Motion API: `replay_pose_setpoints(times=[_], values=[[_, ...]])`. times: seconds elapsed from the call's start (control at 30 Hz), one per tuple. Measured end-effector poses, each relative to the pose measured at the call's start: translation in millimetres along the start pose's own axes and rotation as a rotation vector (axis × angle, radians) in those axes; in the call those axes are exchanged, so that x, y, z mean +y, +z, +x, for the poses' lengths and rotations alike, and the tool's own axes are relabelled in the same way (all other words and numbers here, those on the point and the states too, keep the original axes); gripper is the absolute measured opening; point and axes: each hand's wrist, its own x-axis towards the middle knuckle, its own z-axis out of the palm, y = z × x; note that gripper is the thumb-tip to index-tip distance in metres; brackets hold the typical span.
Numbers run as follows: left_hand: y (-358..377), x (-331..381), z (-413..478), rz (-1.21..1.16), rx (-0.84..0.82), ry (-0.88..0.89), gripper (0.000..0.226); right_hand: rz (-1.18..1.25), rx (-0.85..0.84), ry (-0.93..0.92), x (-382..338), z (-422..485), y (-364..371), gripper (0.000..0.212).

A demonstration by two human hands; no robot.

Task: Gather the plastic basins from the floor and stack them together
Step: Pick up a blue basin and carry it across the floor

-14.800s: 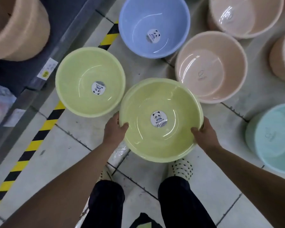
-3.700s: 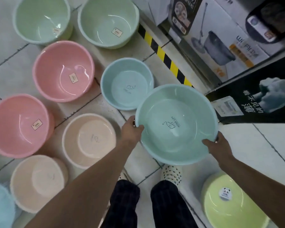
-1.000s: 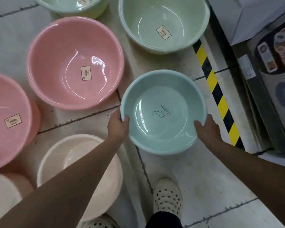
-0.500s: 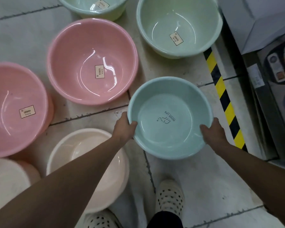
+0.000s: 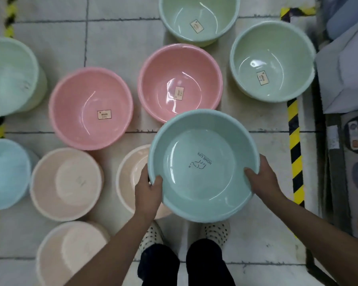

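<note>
Both forearms reach forward from the bottom edge and meet at a teal basin point(image 5: 203, 182) held mouth-up in the air above the tiled floor point(image 5: 50, 48), in front of the person's perforated shoes point(image 5: 152, 234). The left hand point(image 5: 148, 189) grips the near-left rim, thumb hooked over into the bowl and fingers tucked under the outside wall (they are hidden from here). The right hand point(image 5: 262, 180) mirrors it on the near-right rim, thumb lying over the lip and palm against the wall. The basin sits roughly level, its printed mark facing up. It overlaps a beige basin point(image 5: 128, 178) standing on the floor below and to the left. Two more beige ones point(image 5: 66, 183) point(image 5: 70, 252) stand further left, two pink basins point(image 5: 91, 108) point(image 5: 180, 83) lie beyond, and two pale green basins point(image 5: 198, 19) point(image 5: 272, 60) sit at the far right, near a yellow-and-black floor stripe point(image 5: 296, 149).
</note>
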Motion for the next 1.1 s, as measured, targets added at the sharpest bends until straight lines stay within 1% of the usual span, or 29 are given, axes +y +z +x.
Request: replay_pose_setpoints(times=[0.17, 0.3, 0.43, 0.63, 0.7, 0.77, 0.83, 0.93, 1.0, 1.1], values=[[-57, -13, -16, 0.012, 0.130, -0.092, 0.043, -0.053, -0.115, -0.014, -32, -28, 36, 0.049], [-88, -32, -16, -0.003, 0.153, -0.110, 0.042, -0.087, -0.164, -0.027, -44, -37, 67, 0.050], [-106, -66, -2, 0.016, 0.171, -0.096, 0.039, -0.160, -0.185, -0.061, -42, -36, 102, 0.049], [-118, -125, 29, 0.017, 0.253, -0.150, 0.041, -0.214, -0.204, -0.094, -21, -27, 163, 0.048], [-118, -146, 41, 0.035, 0.254, -0.126, 0.040, -0.231, -0.200, -0.091, -8, -22, 180, 0.047], [-115, -168, 48, 0.101, 0.233, -0.096, 0.042, -0.246, -0.198, -0.080, 4, -16, 192, 0.047], [-111, -186, 56, 0.152, 0.202, -0.100, 0.041, -0.256, -0.205, -0.063, 16, -10, 204, 0.048], [-104, -206, 67, 0.154, 0.171, -0.140, 0.040, -0.252, -0.198, -0.035, 32, -3, 220, 0.049], [-100, -214, 74, 0.169, 0.165, -0.119, 0.040, -0.237, -0.182, -0.028, 39, 0, 228, 0.051], [-93, -231, 84, 0.177, 0.158, -0.120, 0.046, -0.227, -0.173, -0.027, 50, 9, 238, 0.052]])
